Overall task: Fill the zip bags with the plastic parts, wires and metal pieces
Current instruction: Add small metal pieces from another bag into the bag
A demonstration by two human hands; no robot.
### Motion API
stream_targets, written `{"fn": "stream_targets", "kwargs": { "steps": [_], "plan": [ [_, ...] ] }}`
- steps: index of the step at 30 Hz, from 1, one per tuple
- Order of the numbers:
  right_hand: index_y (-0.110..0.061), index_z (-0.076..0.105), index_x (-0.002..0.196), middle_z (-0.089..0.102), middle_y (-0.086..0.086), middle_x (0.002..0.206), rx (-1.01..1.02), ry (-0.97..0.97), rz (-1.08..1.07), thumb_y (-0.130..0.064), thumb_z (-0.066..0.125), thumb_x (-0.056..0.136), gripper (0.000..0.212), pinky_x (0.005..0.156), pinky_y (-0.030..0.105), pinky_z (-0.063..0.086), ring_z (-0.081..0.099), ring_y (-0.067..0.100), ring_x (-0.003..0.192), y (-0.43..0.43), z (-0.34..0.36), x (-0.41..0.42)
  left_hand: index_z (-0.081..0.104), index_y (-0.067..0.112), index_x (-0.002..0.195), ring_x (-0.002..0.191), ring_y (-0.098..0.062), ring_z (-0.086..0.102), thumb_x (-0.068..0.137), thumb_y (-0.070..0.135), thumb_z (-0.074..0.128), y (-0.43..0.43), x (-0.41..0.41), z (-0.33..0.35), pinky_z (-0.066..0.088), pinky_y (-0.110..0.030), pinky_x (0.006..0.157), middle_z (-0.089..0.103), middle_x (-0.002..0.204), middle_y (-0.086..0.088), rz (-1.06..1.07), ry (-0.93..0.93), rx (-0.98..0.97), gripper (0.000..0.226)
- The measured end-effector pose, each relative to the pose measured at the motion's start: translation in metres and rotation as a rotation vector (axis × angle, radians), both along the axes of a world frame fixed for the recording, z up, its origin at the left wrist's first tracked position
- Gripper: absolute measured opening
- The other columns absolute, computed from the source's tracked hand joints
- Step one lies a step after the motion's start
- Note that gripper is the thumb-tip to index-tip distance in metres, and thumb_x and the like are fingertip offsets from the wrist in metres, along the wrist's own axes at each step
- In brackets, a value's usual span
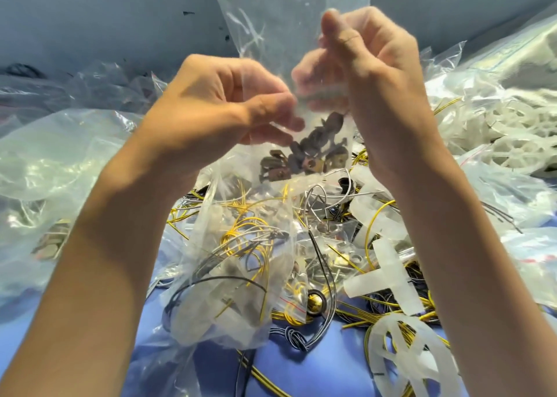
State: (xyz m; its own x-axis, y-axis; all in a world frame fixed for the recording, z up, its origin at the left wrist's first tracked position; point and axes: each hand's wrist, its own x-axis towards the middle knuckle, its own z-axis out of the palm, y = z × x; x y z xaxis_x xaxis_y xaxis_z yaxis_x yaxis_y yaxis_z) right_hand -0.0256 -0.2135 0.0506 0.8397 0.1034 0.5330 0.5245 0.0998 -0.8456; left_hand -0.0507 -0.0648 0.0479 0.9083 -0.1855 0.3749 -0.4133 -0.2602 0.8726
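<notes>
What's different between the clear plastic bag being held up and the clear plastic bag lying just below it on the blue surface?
The held clear plastic bag contains dark flat metal pieces; the lying clear plastic bag contains yellow and grey wire loops. The held bag is pinched by the left hand and right hand; the lying bag rests on the blue surface, in neither hand. Both are transparent.

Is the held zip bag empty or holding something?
Partly filled: dark metal pieces lie low in the zip bag; upper part empty.

Small-parts packing workshop, blue table (316,366) heaped with zip bags (60,155), yellow wires (250,233), white plastic parts (518,134), plain grey wall (105,19) behind
</notes>
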Motion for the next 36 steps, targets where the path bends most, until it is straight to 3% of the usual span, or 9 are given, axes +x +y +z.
{"fn": "stream_targets", "kwargs": {
  "steps": [6, 10, 13, 16, 18, 26, 29, 32, 36],
  "plan": [
    [-0.017, 0.055, 0.09, 0.063, -0.001, 0.077, -0.355, 0.067, 0.076, -0.031, 0.062, 0.09, 0.016, 0.062, 0.032, 0.051, 0.06, 0.012, 0.067, -0.007, -0.003, 0.002, 0.062, 0.016, 0.081, 0.059, -0.002, 0.066, 0.09, 0.015, 0.06, -0.001, -0.002, 0.005, 0.049, -0.015, 0.06, 0.07, 0.063, 0.01, 0.112, -0.114, -0.215, 0.01],
    [-0.011, 0.058, 0.085, 0.06, -0.001, 0.06, -0.323, 0.03, 0.089, -0.026, 0.066, 0.089, 0.017, 0.044, 0.021, 0.04, 0.055, 0.011, 0.044, -0.002, -0.005, 0.001, 0.061, 0.02, 0.081, 0.062, -0.004, 0.068, 0.091, 0.02, 0.059, -0.002, 0.0, 0.006, 0.054, -0.021, 0.063, 0.069, 0.064, 0.011, 0.176, -0.077, -0.218, 0.01],
    [-0.018, 0.054, 0.073, 0.051, -0.008, 0.054, -0.252, -0.014, -0.009, -0.024, 0.068, 0.087, 0.021, 0.047, 0.023, 0.038, 0.046, 0.009, 0.047, -0.001, -0.006, 0.005, 0.062, 0.021, 0.09, 0.07, -0.008, 0.069, 0.077, 0.036, 0.068, 0.001, 0.0, 0.007, 0.057, -0.026, 0.062, 0.072, 0.073, 0.009, 0.092, 0.026, -0.129, 0.02],
    [-0.019, 0.051, 0.071, 0.051, -0.007, 0.054, -0.187, -0.008, -0.032, -0.023, 0.069, 0.086, 0.023, 0.049, 0.023, 0.04, 0.046, 0.011, 0.049, -0.001, -0.006, 0.006, 0.063, 0.02, 0.098, 0.07, -0.012, 0.071, 0.062, 0.037, 0.079, -0.002, 0.0, 0.003, 0.051, -0.017, 0.053, 0.074, 0.08, 0.002, 0.009, 0.11, -0.021, 0.043],
    [-0.019, 0.051, 0.072, 0.055, -0.001, 0.058, -0.165, -0.009, -0.018, -0.022, 0.07, 0.085, 0.023, 0.047, 0.022, 0.037, 0.047, 0.013, 0.051, -0.001, -0.006, 0.006, 0.062, 0.016, 0.099, 0.065, -0.015, 0.072, 0.055, 0.036, 0.073, -0.006, 0.0, 0.0, 0.05, -0.014, 0.054, 0.075, 0.081, -0.003, -0.022, 0.121, -0.036, 0.049],
    [-0.014, 0.058, 0.084, 0.059, 0.035, 0.076, -0.276, -0.04, 0.076, -0.015, 0.074, 0.079, 0.017, 0.055, 0.033, 0.039, 0.05, 0.026, 0.062, -0.01, -0.004, 0.007, 0.058, 0.015, 0.081, 0.052, -0.005, 0.062, 0.053, 0.025, 0.074, 0.001, 0.005, 0.001, 0.047, -0.012, 0.051, 0.065, 0.056, 0.005, 0.082, -0.012, -0.067, 0.034],
    [-0.013, 0.062, 0.081, 0.064, 0.035, 0.084, -0.306, -0.034, 0.028, -0.017, 0.075, 0.08, 0.014, 0.058, 0.035, 0.043, 0.055, 0.026, 0.065, -0.01, -0.005, 0.008, 0.056, 0.016, 0.078, 0.046, -0.001, 0.057, 0.055, 0.022, 0.074, 0.001, 0.006, 0.001, 0.04, -0.008, 0.047, 0.061, 0.049, 0.009, 0.09, -0.016, -0.044, 0.029],
    [-0.01, 0.064, 0.079, 0.063, 0.035, 0.087, -0.299, -0.032, 0.014, -0.02, 0.075, 0.077, 0.015, 0.062, 0.045, 0.046, 0.055, 0.026, 0.069, -0.011, -0.005, 0.008, 0.057, 0.016, 0.079, 0.045, 0.001, 0.056, 0.059, 0.019, 0.074, 0.0, 0.006, 0.001, 0.038, -0.006, 0.046, 0.061, 0.048, 0.01, 0.089, -0.009, -0.056, 0.026],
    [-0.01, 0.06, 0.076, 0.065, 0.032, 0.084, -0.245, -0.003, 0.035, -0.014, 0.074, 0.078, 0.015, 0.073, 0.056, 0.052, 0.059, 0.025, 0.072, -0.011, -0.003, 0.006, 0.058, 0.017, 0.079, 0.051, 0.0, 0.059, 0.055, 0.025, 0.074, 0.0, 0.006, 0.0, 0.043, -0.008, 0.051, 0.064, 0.053, 0.008, 0.068, 0.006, -0.087, 0.03]
  ]
}}
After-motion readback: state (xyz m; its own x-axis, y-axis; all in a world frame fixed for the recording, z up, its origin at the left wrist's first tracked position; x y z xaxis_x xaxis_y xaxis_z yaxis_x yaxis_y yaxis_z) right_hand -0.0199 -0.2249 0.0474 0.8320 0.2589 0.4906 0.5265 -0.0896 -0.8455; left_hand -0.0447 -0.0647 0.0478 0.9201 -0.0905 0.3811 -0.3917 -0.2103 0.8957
